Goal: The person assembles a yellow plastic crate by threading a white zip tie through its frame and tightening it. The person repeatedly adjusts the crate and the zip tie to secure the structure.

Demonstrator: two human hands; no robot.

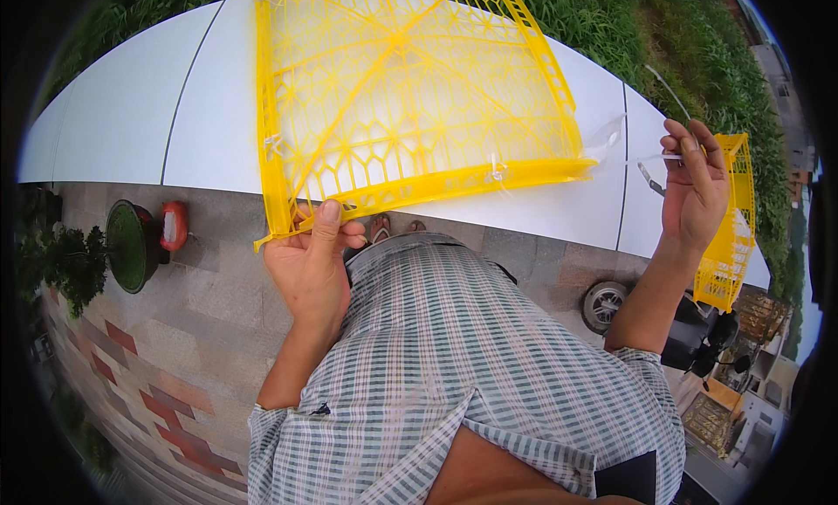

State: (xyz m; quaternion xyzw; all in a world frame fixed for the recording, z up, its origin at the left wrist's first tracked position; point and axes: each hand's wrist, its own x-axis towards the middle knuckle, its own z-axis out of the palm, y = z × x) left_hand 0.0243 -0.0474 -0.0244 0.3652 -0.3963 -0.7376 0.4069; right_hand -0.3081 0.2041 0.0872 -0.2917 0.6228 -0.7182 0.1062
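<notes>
A yellow plastic lattice crate [397, 42] lies on the white ledge, its near edge bar slightly over the ledge's front edge. My left hand [307, 265] is closed on the crate's near left corner, thumb on top and fingers under the bar. Out to the right, my right hand [696, 186] pinches a thin white strip [668, 158] that looks like a cable tie. Another pale strip [668, 90] curves up behind its fingers. White ties are looped on the crate's left bar and near bar. A small grey metal piece [650, 178] shows beside my right hand.
The white ledge [113, 121] curves across in front, with green plants [594, 25] behind it. A second yellow crate [729, 234] stands at the right. Below are a potted plant [131, 243], a red object [175, 226] and a scooter [690, 339] on paving.
</notes>
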